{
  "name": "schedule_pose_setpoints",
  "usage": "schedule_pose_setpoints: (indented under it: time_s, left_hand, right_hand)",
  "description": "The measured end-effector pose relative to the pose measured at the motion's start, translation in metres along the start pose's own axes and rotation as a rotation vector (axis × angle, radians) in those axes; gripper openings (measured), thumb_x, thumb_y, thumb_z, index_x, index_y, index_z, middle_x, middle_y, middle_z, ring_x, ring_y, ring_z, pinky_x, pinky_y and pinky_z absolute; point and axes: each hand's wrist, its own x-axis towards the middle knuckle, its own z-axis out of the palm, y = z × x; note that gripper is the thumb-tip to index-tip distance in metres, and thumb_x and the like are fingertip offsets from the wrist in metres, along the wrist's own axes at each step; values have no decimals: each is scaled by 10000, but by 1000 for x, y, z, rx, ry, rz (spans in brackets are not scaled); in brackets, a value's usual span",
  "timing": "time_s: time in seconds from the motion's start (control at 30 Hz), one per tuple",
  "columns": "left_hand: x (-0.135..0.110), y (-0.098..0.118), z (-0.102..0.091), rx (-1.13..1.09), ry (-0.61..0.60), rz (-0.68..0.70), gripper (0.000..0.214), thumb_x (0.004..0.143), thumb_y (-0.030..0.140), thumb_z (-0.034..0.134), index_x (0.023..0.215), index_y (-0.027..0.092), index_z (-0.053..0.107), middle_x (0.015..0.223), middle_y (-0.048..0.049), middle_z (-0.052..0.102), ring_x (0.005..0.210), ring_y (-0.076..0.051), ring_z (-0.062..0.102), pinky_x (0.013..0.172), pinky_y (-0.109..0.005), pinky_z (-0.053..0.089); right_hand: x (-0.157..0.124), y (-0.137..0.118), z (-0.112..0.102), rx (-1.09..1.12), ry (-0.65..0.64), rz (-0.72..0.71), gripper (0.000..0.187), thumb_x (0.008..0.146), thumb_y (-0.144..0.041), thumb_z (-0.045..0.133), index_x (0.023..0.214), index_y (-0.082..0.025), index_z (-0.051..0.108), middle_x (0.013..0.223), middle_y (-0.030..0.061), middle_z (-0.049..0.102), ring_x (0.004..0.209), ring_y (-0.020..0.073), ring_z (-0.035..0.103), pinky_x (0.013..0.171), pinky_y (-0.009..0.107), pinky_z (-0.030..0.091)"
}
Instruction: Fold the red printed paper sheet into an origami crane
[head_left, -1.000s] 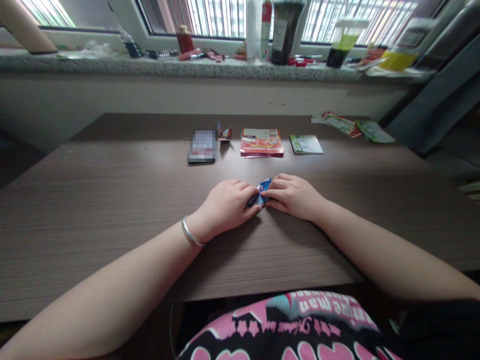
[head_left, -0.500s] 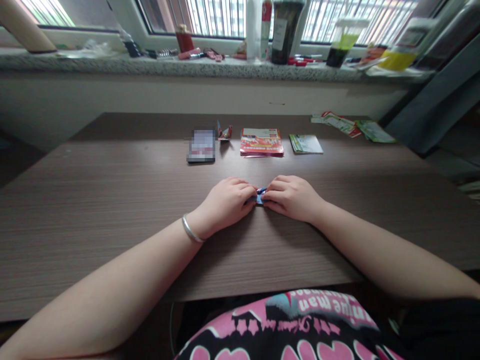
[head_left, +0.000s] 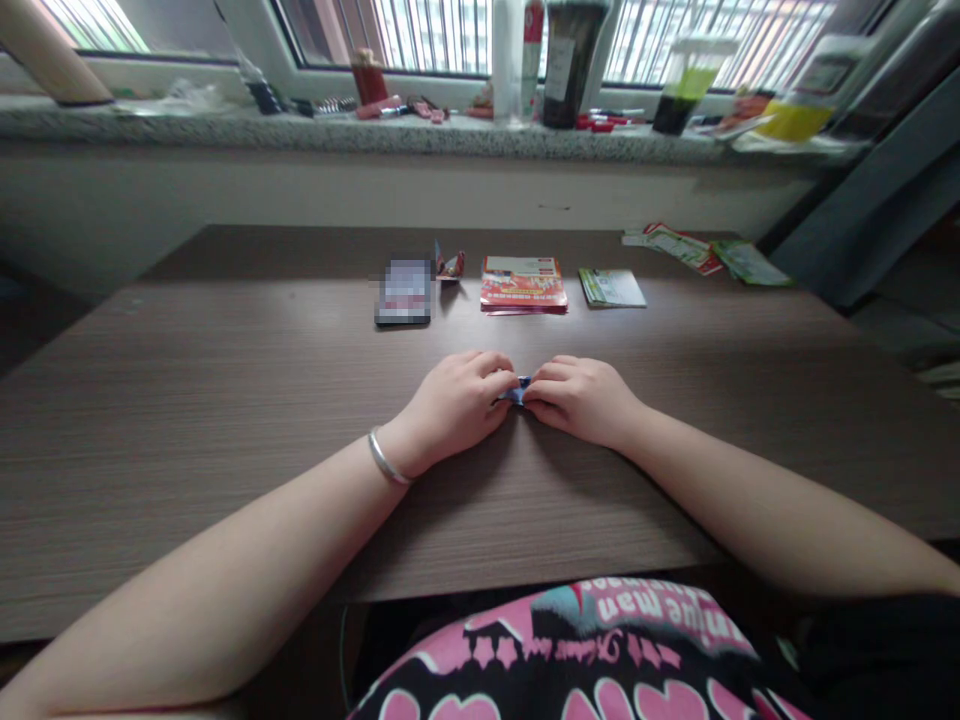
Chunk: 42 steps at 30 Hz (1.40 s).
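Observation:
Between my fingertips is a small piece of blue printed paper [head_left: 516, 393], mostly covered by both hands. My left hand [head_left: 466, 402], with a silver bangle at the wrist, pinches its left end. On the other end, the fingers of my right hand [head_left: 581, 398] are closed. Both hands rest low over the wooden table [head_left: 247, 380]. Beyond them lie a stack of red and white printed cards [head_left: 523, 285] and, to its right, a smaller stack of green and white cards [head_left: 613, 288].
A phone with a blurred screen [head_left: 405, 292] lies left of the cards, beside a small folded paper piece [head_left: 451, 266]. More printed slips [head_left: 682, 247] are at the table's far right. Bottles and cups crowd the granite windowsill [head_left: 450, 140].
Both hands have shifted only slightly around the blue paper. My left fingers sit a little farther over it, and less of it shows.

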Motion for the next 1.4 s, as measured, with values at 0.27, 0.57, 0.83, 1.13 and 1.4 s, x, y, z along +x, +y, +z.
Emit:
schedule_pose_setpoints:
  time_s: [0.27,0.57,0.83,1.13,1.4]
  left_hand:
    - [2,4,-3,45,-80,20,237,930,260,483,803,162,658,798,-46,636,731,-164,553,688,-291,436]
    - [1,3,1,-49,-59,-53,184,887,234,542,767,191,674,787,-25,635,745,-158,561,701,-271,437]
    - [3,0,1,-115,-68,-76,172,883,254,565,810,192,707,803,-30,652,759,-157,581,715,-267,447]
    - [1,-2,-3,-138,-117,-82,157,887,245,567,829,190,702,807,-28,648,756,-152,577,707,-263,441]
    - [0,-5,-2,-109,-115,-50,170,907,252,530,880,189,686,821,-36,642,772,-154,588,728,-269,454]
  right_hand:
    - [2,-1,0,64,-11,62,218,912,-279,501,871,-212,703,867,43,701,801,164,584,704,276,410]
    - [4,-6,-3,122,-82,224,187,875,-323,540,845,-214,689,874,37,671,855,175,579,717,273,407]
    - [11,-2,0,249,-144,329,144,843,-263,535,806,-189,652,815,29,644,785,159,564,690,259,386]
    - [11,3,5,201,-180,380,194,864,-338,532,789,-191,633,793,28,645,719,148,540,623,258,334]
    - [12,2,2,147,-217,411,215,880,-366,516,808,-199,632,845,36,663,762,160,560,625,265,321]
